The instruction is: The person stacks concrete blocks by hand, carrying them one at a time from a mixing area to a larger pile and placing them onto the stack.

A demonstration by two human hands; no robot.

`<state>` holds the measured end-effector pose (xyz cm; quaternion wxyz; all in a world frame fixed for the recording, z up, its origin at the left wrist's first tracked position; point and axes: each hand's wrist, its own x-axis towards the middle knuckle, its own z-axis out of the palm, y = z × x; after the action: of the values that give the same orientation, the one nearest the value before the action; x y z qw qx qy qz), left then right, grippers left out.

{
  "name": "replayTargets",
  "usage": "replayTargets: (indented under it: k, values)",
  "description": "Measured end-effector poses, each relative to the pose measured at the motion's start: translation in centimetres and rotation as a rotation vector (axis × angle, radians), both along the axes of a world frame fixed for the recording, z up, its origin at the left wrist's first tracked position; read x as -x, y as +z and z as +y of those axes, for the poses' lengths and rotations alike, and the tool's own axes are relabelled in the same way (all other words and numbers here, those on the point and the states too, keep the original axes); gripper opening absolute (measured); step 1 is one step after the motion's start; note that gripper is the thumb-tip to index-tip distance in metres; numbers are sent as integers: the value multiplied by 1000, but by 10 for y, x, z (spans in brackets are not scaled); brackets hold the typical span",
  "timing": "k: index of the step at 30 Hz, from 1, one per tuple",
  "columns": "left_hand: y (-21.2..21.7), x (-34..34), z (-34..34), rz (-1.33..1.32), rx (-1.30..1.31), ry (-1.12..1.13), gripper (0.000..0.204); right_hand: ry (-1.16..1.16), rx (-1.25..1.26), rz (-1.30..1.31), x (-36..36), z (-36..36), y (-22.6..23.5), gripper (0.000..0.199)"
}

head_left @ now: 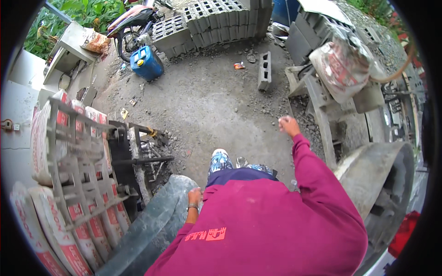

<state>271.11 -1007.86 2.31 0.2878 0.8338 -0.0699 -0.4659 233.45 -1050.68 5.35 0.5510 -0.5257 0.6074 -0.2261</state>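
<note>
My left hand hangs low beside my body, with a band round its wrist. It is nearest to a long grey-green rounded piece; I cannot tell whether they touch. The left fingers are mostly hidden. My right hand is held out ahead over the gravelly ground, its fingers curled in with nothing visible in them. A single hollow concrete block stands on the ground farther ahead, apart from both hands.
Cement bags and a metal rack flank me on the left. A large grey drum and a wooden stand are on the right. Ahead are a blue jerrycan, stacked hollow blocks and a motorcycle.
</note>
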Motion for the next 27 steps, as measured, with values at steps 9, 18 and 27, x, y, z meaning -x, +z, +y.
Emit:
replayTargets:
  k: [9, 18, 27]
  values:
    - [-119, -119, -224, -109, -193, -798, 27, 365, 127, 487, -145, -245, -60, 37]
    - [-101, -350, -731, -317, 238, -323, 38, 6, -404, 328, -134, -361, -24, 21]
    - [63, -331, -1090, -11, 679, -191, 31, -109, 25, 209, -191, -635, 22, 29]
